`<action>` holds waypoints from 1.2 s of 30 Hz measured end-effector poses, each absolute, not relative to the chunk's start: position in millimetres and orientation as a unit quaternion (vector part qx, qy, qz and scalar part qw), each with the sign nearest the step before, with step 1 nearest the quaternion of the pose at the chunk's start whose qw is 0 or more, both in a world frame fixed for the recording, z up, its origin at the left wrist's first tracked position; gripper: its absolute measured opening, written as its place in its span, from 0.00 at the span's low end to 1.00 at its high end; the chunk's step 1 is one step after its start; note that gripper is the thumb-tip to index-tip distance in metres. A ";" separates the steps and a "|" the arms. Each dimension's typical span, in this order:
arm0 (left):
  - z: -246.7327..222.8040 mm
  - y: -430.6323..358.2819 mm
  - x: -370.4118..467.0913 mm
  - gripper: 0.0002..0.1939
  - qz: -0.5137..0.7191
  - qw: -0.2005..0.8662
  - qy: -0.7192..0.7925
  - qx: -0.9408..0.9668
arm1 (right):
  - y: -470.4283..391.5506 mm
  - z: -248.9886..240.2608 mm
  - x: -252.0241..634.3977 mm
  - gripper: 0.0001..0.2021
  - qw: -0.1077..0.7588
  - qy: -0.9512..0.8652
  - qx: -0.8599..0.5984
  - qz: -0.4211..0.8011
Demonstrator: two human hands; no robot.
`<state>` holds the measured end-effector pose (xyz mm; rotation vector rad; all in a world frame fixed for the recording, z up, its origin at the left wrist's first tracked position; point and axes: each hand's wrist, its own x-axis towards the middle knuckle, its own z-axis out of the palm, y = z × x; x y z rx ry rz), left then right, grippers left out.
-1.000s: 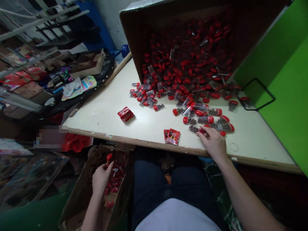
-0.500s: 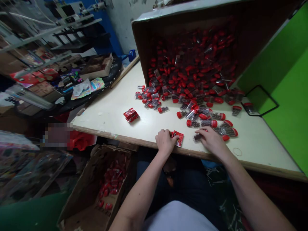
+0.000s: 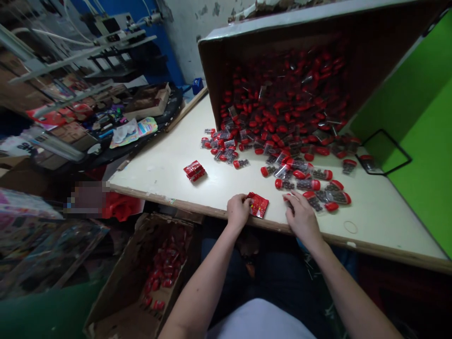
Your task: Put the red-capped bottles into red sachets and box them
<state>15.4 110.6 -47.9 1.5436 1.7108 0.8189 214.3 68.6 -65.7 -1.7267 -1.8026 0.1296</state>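
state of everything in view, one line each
Left hand: fingers closed on red printed packet
Right hand: fingers closed on red-capped pack
Loose red-capped packs: heaped and scattered
Upper cardboard box: tipped, open
Lower cardboard box: open, part-filled
Red packet stack: lying on table
Rubber band: slack

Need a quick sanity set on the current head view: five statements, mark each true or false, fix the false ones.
1. The left hand and right hand are both at the table. True.
2. The right hand is apart from every pack. False: its fingers are at a small red-capped pack.
3. The left hand's fingers are on a flat red packet. True.
4. Nothing red lies below tabletop level. False: glossy red packs lie in the torn-edged cardboard box, lower than the tabletop.
5. The large box opens toward the person, with packs spilling out. True.
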 end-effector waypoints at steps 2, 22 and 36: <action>-47.4 111.3 11.0 0.10 0.320 0.353 0.658 0.583 | 63.7 -63.5 214.2 0.21 0.348 -0.652 -0.671 0.060; -51.3 99.2 8.1 0.13 0.273 0.195 0.677 0.655 | 68.2 -65.9 161.2 0.20 0.363 -0.630 -0.655 0.202; -19.0 104.4 14.0 0.18 0.504 0.658 0.533 0.170 | 46.8 -42.7 161.6 0.22 0.558 -0.449 -0.574 0.397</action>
